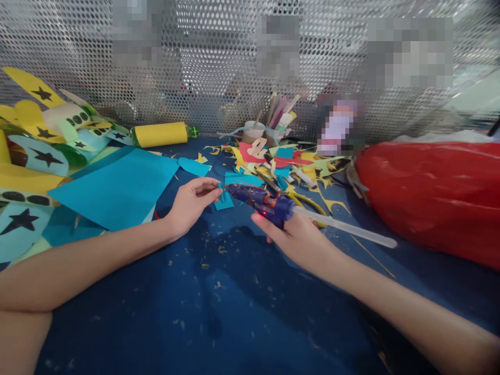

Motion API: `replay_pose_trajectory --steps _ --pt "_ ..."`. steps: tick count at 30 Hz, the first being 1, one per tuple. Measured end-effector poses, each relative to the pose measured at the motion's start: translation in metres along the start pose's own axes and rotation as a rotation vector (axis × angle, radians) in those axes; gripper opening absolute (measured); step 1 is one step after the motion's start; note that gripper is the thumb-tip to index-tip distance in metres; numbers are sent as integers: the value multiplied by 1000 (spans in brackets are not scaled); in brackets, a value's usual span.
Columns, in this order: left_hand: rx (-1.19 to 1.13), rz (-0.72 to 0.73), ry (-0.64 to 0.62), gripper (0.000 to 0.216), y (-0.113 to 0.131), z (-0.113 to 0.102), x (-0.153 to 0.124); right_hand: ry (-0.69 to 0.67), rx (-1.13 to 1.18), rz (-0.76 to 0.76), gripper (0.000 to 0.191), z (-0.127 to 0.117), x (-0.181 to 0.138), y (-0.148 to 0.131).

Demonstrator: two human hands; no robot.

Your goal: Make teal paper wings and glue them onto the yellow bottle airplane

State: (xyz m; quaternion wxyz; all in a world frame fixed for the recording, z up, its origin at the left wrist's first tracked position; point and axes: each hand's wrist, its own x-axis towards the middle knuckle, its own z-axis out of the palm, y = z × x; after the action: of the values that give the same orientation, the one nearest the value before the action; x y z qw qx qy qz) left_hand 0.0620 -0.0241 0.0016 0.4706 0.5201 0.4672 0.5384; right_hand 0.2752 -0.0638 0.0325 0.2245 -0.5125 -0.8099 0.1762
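My right hand grips a blue hot glue gun with a red light and a clear glue stick sticking out behind. Its nozzle points left at a small light-blue paper piece. My left hand pinches that piece between thumb and fingers, just above the dark blue table. Both forearms rest low over the table.
A large light-blue paper sheet lies at left, beside yellow and blue craft shapes with black stars. A yellow-wrapped bottle lies at the back. Paper scraps pile behind the gun. A red plastic bag fills the right. A perforated metal screen stands behind.
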Motion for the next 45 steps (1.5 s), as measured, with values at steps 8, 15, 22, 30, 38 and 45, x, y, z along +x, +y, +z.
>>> replay_pose_trajectory --steps 8,15,22,30,38,45 --pt "24 10 -21 15 0 1 -2 7 -30 -3 46 -1 0 -2" --pt "21 23 -17 17 -3 0 -1 -12 -41 22 47 -2 -1 -4" --pt "23 7 -14 16 0 1 -2 -5 -49 6 46 -3 -1 -4" --pt "-5 14 -1 18 -2 -1 -1 7 -66 -18 42 -3 0 -5" --pt "-63 2 44 15 -1 1 0 13 -77 -29 40 -4 -2 -7" --pt "-21 3 13 16 -1 1 -1 0 -82 -14 42 -5 -1 -6"
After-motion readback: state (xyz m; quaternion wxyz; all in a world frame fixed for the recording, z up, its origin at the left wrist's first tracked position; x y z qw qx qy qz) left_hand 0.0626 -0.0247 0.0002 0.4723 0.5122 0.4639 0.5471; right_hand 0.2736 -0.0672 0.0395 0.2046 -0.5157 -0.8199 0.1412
